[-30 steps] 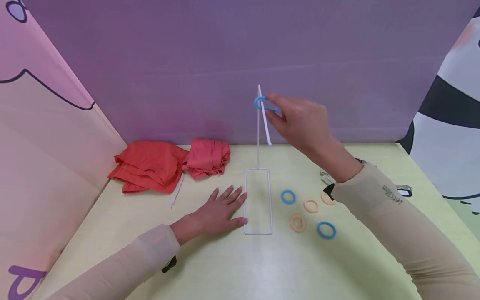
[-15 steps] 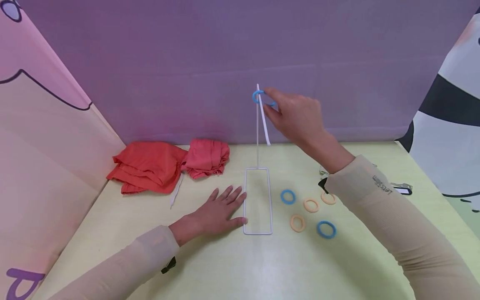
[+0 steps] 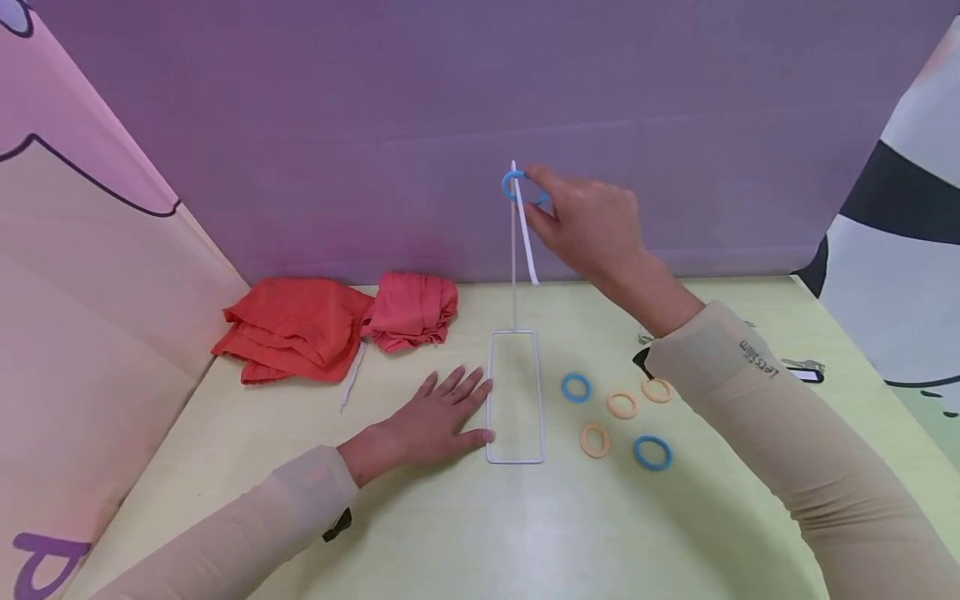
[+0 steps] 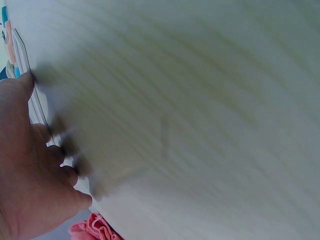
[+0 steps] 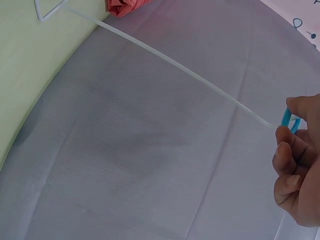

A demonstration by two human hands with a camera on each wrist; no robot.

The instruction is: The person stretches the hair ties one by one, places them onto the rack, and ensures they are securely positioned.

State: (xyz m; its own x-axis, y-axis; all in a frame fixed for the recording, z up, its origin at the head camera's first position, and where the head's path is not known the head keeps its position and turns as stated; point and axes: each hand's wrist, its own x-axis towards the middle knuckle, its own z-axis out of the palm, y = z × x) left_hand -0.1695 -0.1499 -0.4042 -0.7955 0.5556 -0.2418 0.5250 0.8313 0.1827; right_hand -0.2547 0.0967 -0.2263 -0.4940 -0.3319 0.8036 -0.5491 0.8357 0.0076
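Right hand (image 3: 588, 229) pinches a blue ring (image 3: 517, 185) in its fingers at the tip of the wire stand (image 3: 514, 250); left hand (image 3: 435, 421) lies flat, fingers relaxed, on the desk (image 3: 480, 533) against the stand's base.

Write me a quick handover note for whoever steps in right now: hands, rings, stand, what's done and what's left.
Right hand pinches a blue ring at the tip of the white wire stand; whether it is over the tip is unclear.
Left hand lies flat on the table, fingers against the stand's base frame.
Five rings lie right of the base: two blue, three orange.
Done: none sits lower on the stand.
Left: seemingly this ring, then the five.
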